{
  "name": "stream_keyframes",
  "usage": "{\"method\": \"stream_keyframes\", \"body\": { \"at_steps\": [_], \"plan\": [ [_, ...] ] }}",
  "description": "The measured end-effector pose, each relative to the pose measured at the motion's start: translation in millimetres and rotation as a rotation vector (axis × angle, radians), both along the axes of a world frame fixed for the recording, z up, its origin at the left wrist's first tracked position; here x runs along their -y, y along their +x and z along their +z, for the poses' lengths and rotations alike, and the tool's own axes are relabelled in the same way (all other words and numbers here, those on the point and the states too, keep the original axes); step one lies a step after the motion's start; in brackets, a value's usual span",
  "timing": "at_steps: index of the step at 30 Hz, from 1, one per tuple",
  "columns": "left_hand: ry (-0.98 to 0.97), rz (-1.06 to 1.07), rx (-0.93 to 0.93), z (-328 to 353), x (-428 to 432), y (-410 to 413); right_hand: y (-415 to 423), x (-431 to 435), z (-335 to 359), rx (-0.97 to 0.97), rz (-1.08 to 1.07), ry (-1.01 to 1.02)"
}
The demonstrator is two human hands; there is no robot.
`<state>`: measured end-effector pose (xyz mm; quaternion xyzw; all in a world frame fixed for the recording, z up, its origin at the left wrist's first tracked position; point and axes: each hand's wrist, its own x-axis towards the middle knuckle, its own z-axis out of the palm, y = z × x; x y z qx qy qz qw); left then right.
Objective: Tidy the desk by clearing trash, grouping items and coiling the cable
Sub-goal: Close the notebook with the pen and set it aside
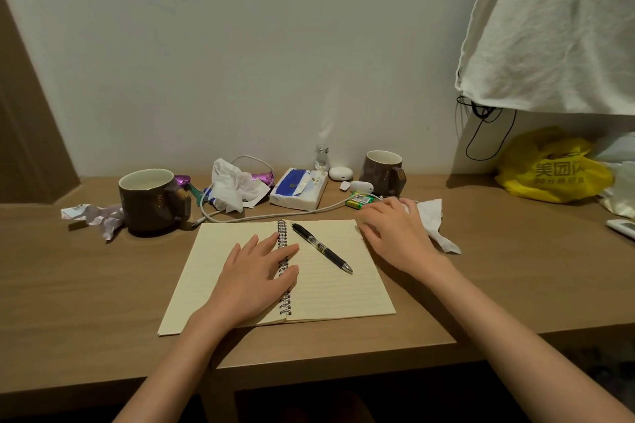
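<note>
Wood-tone desk (103, 285) against a plain pale wall, with clutter along the back edge. Open spiral notebook (330, 295) lies front centre, with a black pen (321, 247) diagonal on its right page. Left hand (256, 271) lies flat, palm down, across the spiral binding — fingers straight, slightly spread, holding nothing. Right hand (395, 233) is palm down just off the notebook's top right corner, fingers splayed and relaxed. It rests on the near end of a loose tissue (434, 221), with no grip visible. Its fingertips are near the green batteries (359, 200).

White cable (275, 216) is uncoiled — it runs along the desk behind the notebook, from beside the left mug (147, 199) toward the right mug (383, 170). A loop of it rises behind the tissue wad (237, 189). Crumpled paper (96, 216) lies left of the left mug (touching or just beside, cannot tell). Tissue pack (299, 191), blue and white, sits between the wad and the right mug. Purple wrapper (263, 178) is behind the wad. Small clear bottle (322, 156) and a white rounded case (341, 173) are by the wall. Yellow plastic bag (553, 170) is at far right, below a hanging white cloth (556, 27).
</note>
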<state>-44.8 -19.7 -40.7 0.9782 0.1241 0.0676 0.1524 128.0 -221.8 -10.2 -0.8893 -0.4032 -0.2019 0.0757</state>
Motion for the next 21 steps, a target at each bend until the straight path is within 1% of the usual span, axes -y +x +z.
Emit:
{"method": "stream_keyframes", "body": {
  "at_steps": [2,4,7,12,15,17,19,21],
  "plan": [
    [-0.003,0.002,-0.006,0.8,0.4,-1.6,-16.0,-16.3,7.3,-0.073,0.033,0.08],
    [-0.006,0.003,-0.02,2.2,1.1,-3.6,-31.5,-33.2,13.0,-0.214,0.052,0.106],
    [-0.009,0.001,-0.04,4.4,3.5,-7.6,-45.1,-52.5,12.4,-0.392,0.023,0.019],
    [-0.012,-0.011,-0.088,8.6,6.1,-13.9,-48.7,-63.3,5.1,-0.429,-0.005,-0.039],
    [-0.045,-0.039,-0.122,17.1,2.6,-13.6,-49.1,-63.2,8.0,-0.446,0.003,-0.078],
    [-0.106,-0.051,-0.072,24.3,-4.2,-10.2,-44.1,-59.7,12.5,-0.544,0.014,-0.006],
    [-0.175,-0.039,0.001,32.4,-10.8,-2.8,-34.6,-55.2,18.8,-0.696,0.03,0.143],
    [-0.149,-0.026,0.03,39.0,-15.7,10.8,-26.2,-50.8,26.6,-0.822,0.048,0.278]
  ]
}}
